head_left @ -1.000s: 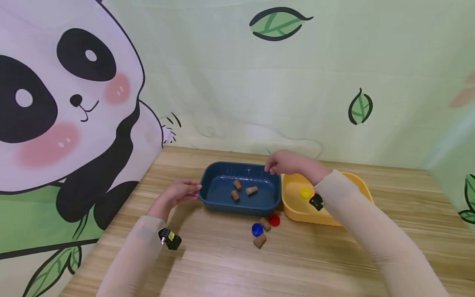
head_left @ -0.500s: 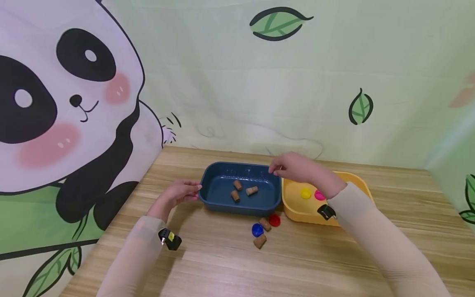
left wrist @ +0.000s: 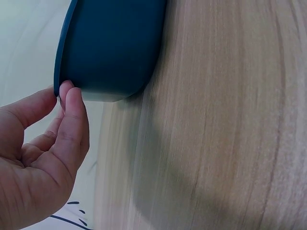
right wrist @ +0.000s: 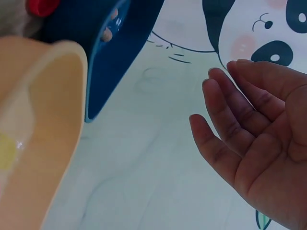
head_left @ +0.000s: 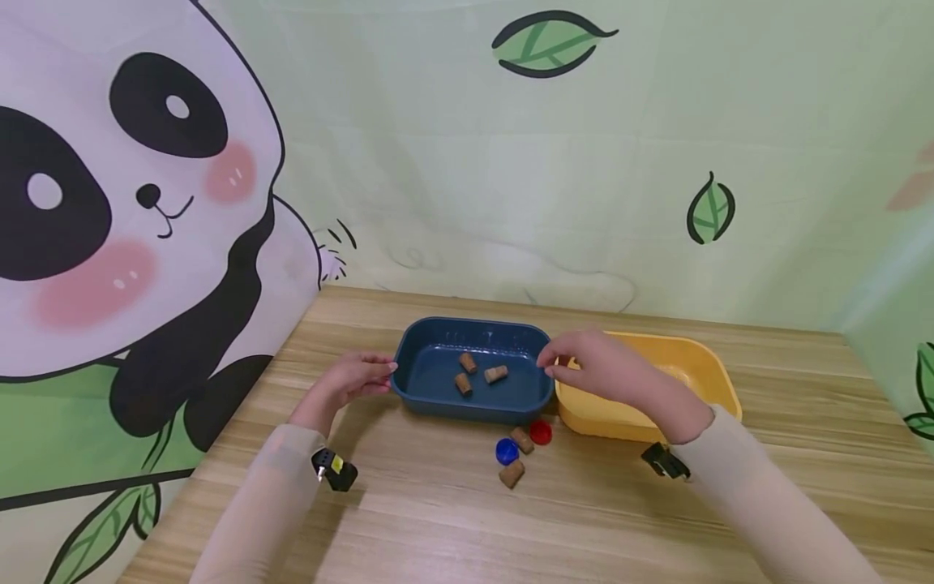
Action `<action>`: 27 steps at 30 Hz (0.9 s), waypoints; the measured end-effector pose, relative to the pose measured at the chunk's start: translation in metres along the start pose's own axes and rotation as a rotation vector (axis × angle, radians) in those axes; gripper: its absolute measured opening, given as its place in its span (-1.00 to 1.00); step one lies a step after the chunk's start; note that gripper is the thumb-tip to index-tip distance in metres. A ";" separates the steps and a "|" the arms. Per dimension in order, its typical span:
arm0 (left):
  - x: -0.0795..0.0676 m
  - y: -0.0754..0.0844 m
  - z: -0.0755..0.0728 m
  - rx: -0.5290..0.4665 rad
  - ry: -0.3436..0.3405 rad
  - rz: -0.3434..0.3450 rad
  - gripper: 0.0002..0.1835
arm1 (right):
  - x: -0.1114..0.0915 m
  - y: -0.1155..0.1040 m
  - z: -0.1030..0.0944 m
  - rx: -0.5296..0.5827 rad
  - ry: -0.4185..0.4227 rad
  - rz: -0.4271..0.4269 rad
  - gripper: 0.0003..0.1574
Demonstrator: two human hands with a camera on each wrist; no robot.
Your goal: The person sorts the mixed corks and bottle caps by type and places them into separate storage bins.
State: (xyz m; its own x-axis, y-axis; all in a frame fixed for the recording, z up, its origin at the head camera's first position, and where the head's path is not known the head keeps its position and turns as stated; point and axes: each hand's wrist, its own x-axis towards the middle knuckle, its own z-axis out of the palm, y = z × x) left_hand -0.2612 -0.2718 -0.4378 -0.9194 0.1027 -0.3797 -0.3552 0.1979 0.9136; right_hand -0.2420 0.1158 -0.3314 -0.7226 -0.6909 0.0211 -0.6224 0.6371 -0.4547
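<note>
My left hand (head_left: 356, 375) pinches the left rim of a dark blue basin (head_left: 467, 411) between thumb and fingers; the left wrist view shows the grip at the basin's edge (left wrist: 115, 48). Three corks (head_left: 496, 374) lie in the basin. Above the place where the blue basin meets a yellow basin (head_left: 700, 349) is my right hand (head_left: 609, 369). Its fingers are loosely bent with nothing between them, and the right wrist view shows the palm (right wrist: 264, 153) bare. A yellow cap (right wrist: 7, 151) lies inside the yellow basin, hidden by my hand in the head view.
In front of the basins, a blue cap (head_left: 507, 452), a red cap (head_left: 541, 431) and two corks (head_left: 512, 474) lie close together on the wooden table (head_left: 438, 519). A cloth with a printed panda (head_left: 182, 154) hangs behind and to the left.
My right hand has moved rightward and nearer, from the blue basin's back right corner toward the yellow basin, covering its caps in the head view. The left hand stays put.
</note>
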 end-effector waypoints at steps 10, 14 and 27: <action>-0.001 0.000 0.000 0.006 -0.012 0.009 -0.49 | -0.025 -0.002 0.019 0.080 0.029 0.002 -0.82; -0.001 0.000 0.000 0.010 -0.013 0.011 -0.50 | -0.030 -0.002 0.027 0.114 0.005 0.028 -0.81; 0.000 -0.001 -0.001 -0.019 -0.026 0.018 -0.53 | -0.029 0.008 0.067 0.172 -0.129 -0.024 -0.82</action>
State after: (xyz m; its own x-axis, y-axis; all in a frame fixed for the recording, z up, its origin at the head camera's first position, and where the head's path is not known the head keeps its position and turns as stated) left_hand -0.2606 -0.2731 -0.4385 -0.9209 0.1318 -0.3667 -0.3422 0.1768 0.9228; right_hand -0.2060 0.1180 -0.3949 -0.6566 -0.7504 -0.0757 -0.5704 0.5598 -0.6011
